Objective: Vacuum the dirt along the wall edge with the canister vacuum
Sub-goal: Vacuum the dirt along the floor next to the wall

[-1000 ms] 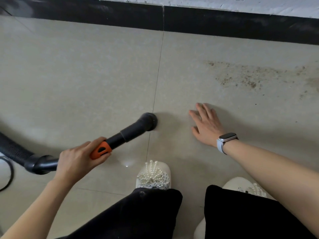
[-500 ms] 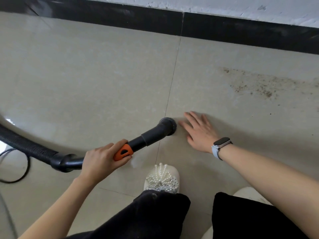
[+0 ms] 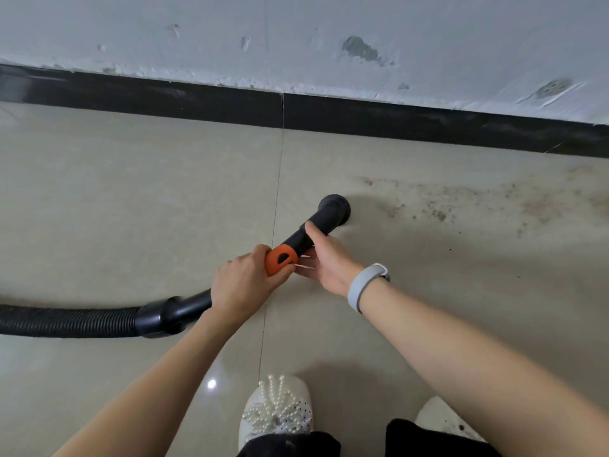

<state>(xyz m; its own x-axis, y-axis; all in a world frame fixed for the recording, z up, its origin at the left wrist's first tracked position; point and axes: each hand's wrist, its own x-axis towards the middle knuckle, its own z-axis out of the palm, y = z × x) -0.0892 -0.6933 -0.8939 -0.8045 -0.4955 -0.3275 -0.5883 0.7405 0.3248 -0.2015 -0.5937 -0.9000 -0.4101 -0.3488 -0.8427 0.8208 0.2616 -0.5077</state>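
Below the black baseboard [image 3: 362, 117], brown dirt [image 3: 438, 212] lies just right of the vacuum nozzle [image 3: 333, 211], whose wand the left hand [image 3: 242, 285] grips at the orange collar [image 3: 280, 258] while the right hand [image 3: 324, 258] cups it, thumb on top.

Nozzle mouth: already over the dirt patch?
No. The nozzle sits on bare tile left of the dirt patch, whose nearest specks lie beyond its rim.

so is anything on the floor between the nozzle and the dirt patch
Nothing visible. Bare tile lies between the nozzle and the dirt to its right. Both hands sit behind the nozzle on the tube.
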